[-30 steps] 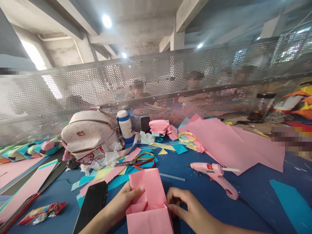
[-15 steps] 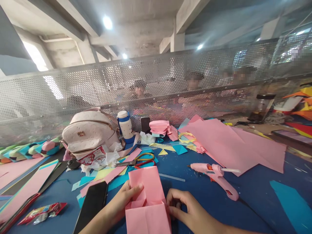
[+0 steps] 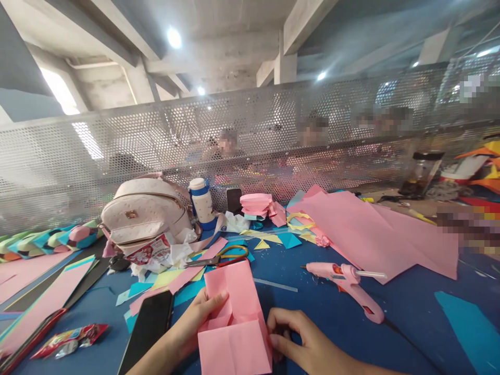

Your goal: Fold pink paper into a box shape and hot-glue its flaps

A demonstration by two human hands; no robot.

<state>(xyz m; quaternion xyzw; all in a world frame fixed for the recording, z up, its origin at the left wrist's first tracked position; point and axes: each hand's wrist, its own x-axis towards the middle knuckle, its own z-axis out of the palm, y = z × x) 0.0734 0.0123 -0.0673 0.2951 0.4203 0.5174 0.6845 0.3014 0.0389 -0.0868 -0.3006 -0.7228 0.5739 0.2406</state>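
Observation:
A folded pink paper piece point(image 3: 234, 341), shaped like a shallow box with a raised flap, is held up over the blue table at the bottom middle. My left hand point(image 3: 205, 315) is closed on its left side, thumb lying across the inner fold. At the right side, my right hand point(image 3: 291, 333) has its fingers curled and its thumb close to the paper's edge; the fingertips are partly hidden behind it. Just beyond the paper lie scissors point(image 3: 224, 255) with yellow and red handles. A pink glue gun point(image 3: 347, 284) rests right of my hands.
Left of my forearm lie a black phone point(image 3: 150, 328) and a red candy packet point(image 3: 70, 338). Behind them stand a pale pink backpack point(image 3: 144, 213) and a bottle point(image 3: 202, 205). Large pink sheets point(image 3: 383, 224) cover the back right. A perforated metal screen point(image 3: 258, 135) borders the table.
The folded pink paper has tilted slightly and shifted a little to the left in my hands. Both hands keep nearly the same position.

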